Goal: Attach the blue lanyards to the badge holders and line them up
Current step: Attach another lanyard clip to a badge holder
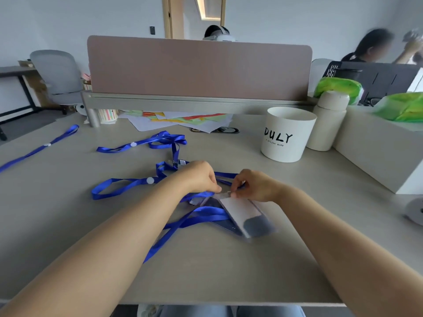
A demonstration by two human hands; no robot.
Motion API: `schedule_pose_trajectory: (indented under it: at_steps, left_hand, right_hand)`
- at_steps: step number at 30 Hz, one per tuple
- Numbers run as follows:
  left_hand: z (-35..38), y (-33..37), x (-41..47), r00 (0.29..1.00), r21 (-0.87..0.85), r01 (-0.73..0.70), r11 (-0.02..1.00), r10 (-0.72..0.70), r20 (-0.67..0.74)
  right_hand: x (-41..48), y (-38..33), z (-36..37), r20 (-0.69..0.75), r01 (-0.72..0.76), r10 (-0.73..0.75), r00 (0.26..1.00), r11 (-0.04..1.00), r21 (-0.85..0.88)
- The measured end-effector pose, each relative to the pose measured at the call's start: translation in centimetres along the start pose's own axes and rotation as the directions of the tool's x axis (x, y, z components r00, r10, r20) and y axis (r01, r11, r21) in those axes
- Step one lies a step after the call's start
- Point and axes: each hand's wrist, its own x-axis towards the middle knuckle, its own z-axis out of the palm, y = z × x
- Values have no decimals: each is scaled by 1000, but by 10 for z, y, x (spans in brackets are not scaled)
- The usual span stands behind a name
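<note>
Where both forearms reach in from the bottom edge, the holders (249, 216) lie overlapped just below centre on the desk (229, 271), a lanyard (201, 215) looping under them and off to the left. Just above, the right hand (254, 185) pinches the top edge of the upper holder with curled fingers. The left hand (201, 177), fingers also curled, pinches what looks like the lanyard's end against that same edge. I judge this to be the clipping step. The next move needs the clasp fed through the slot while the right hand keeps the holder steady. The clasp and slot are hidden by the fingertips, so I cannot tell whether it has caught. How many holders are stacked is also unclear. Further up, a second lanyard (142, 144) with a loose clip (180, 162) and a third lanyard (39, 149), cut off at the left edge, await theirs. A cup (286, 136) stands at upper right.
</note>
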Motion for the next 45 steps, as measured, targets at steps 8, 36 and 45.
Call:
schedule_pose_trajectory:
  at_steps: [8, 36, 45]
  left_hand:
    - [-6, 1, 6, 999, -251, 6, 968, 3, 36]
    - [-36, -48, 27, 849, 81, -148, 986, 168, -502]
    - [-22, -65, 30, 793, 214, -211, 954, 295, -532]
  right_hand:
    - [12, 1, -7, -189, -19, 111, 976, 901, 434]
    - [74, -11, -29, -61, 130, -138, 989, 578, 806]
    - [72, -16, -15, -16, 99, -106, 994, 853, 512]
